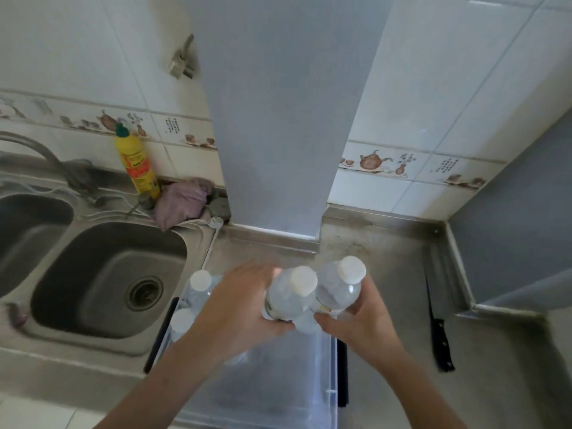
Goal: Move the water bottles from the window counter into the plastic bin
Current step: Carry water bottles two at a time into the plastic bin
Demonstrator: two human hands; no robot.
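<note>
Below your fingers sits the clear rectangular plastic bin on the steel counter, with two white-capped clear water bottles already standing in it beyond your left fingertips. Your left hand is wrapped round one clear white-capped bottle. Your right hand grips a second one, the two bottles touching above the bin.

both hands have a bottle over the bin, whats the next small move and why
Probably lower both straight down and let go: the left hand and right hand each hold an upright water bottle above the clear plastic bin, whose right part looks free.
</note>
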